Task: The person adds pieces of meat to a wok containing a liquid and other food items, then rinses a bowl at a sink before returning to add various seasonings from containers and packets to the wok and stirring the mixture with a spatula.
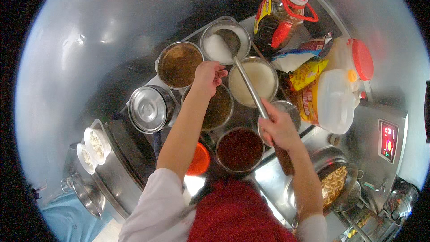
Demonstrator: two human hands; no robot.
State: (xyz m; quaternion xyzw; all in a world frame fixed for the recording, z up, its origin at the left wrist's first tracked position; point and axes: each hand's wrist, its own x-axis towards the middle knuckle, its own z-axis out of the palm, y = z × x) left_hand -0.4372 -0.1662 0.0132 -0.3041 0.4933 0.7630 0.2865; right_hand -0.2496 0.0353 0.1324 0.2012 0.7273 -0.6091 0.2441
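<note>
My right hand (pixel 279 126) grips the long metal handle of a ladle (pixel 250 85), whose brown grip end shows below the fist. Its bowl end reaches into a round metal container (pixel 245 33) holding a heap of fine white granules (pixel 215 47). My left hand (pixel 211 76) hovers just in front of that container, its fingers loosely bent with nothing visible between them. To its left sits a container of brown powder (pixel 179 64). A container of off-white seasoning (pixel 258 77) lies under the handle. Beneath my left wrist is another container with dark contents (pixel 218 109).
A container of dark red sauce (pixel 240 149), an orange-red tub (pixel 199 159) and a lidded metal pot (pixel 147 109) stand nearer. A large bottle of dark liquid (pixel 280 16) and a plastic jug (pixel 336 101) line the right. Cooked food fills a pan (pixel 334 183) at lower right.
</note>
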